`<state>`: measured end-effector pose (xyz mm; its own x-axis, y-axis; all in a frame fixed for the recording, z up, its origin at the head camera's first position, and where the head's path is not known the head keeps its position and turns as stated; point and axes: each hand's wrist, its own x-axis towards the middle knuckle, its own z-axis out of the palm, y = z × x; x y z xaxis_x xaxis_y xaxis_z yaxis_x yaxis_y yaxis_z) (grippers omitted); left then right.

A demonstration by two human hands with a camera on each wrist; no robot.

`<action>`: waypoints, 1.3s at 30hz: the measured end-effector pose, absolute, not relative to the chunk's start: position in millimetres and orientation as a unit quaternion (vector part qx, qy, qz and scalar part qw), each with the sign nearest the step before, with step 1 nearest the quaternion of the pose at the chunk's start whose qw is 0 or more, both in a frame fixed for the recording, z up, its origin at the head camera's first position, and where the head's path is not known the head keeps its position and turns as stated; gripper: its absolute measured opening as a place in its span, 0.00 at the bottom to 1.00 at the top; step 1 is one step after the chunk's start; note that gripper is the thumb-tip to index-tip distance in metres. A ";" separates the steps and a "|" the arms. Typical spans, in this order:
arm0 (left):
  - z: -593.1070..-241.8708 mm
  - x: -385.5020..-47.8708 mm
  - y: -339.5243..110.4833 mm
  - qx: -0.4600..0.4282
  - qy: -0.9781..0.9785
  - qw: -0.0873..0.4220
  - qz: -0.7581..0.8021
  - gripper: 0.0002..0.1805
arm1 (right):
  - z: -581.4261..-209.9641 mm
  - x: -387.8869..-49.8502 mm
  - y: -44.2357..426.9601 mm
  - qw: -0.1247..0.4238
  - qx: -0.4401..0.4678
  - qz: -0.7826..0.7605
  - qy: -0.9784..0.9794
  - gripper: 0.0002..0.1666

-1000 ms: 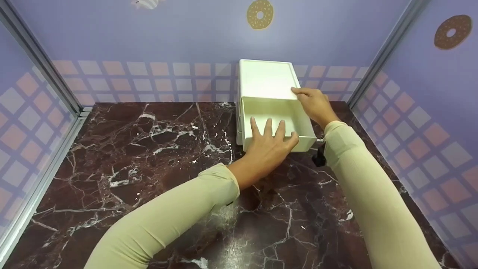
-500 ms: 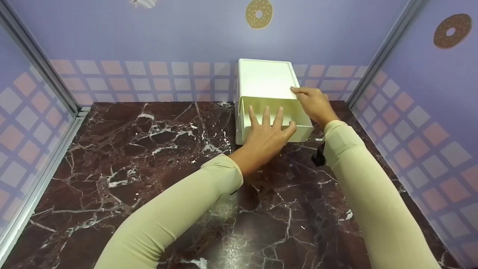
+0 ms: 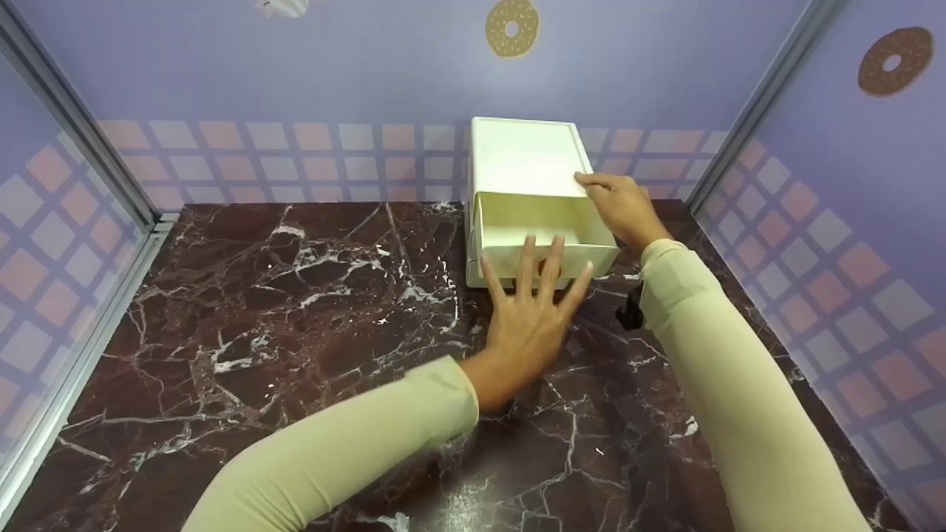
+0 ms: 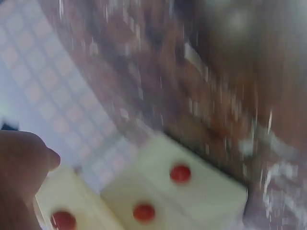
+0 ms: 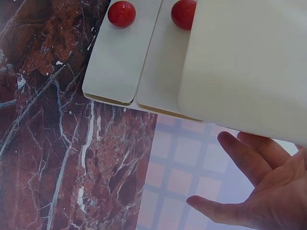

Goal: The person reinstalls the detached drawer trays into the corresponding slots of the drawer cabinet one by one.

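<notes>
A white drawer cabinet (image 3: 528, 157) stands against the back wall, its top drawer (image 3: 543, 210) pulled partway out; nothing shows inside the drawer. My left hand (image 3: 526, 321) is before the drawer's front, fingers straight and spread; whether they touch it I cannot tell. Red round knobs sit on the drawer fronts, among them the top knob (image 4: 63, 220) in the left wrist view and the lowest knob (image 5: 121, 14) in the right wrist view. With one digit on the cabinet's top edge, my right hand (image 3: 624, 207) rests at its right side, other fingers (image 5: 244, 155) extended there.
The cabinet stands on a dark red marble-patterned table (image 3: 295, 332). Purple walls with a checked border (image 3: 318, 159) and doughnut pictures (image 3: 512, 28) enclose the back and sides. Metal posts (image 3: 761, 96) mark the corners. A small black device (image 3: 630, 310) is at the right wrist.
The top drawer has slid inward. My left hand first moved forward with its front, then drew back toward me, fingers now before the front. My right hand stays put.
</notes>
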<state>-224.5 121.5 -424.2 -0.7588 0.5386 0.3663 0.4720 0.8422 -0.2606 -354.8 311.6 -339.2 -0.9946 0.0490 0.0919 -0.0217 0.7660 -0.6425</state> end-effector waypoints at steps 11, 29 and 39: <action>-459.3 -207.7 122.9 -0.278 -0.939 0.182 0.088 0.54 | -336.6 -355.0 310.0 0.051 -0.019 0.348 -0.936 0.23; -449.0 -245.0 124.5 -0.257 -0.947 0.182 0.068 0.47 | -336.2 -356.7 309.3 0.043 -0.028 0.366 -0.929 0.23; -433.2 -272.3 115.7 -0.245 -0.956 0.158 0.029 0.48 | -338.6 -357.3 303.7 0.063 -0.020 0.366 -0.928 0.23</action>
<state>-272.3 115.7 -433.2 -0.8301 0.4777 0.2877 0.4591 0.8783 -0.1337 -357.3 303.7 -338.6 -0.9913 0.0838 0.1012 -0.0078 0.7315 -0.6818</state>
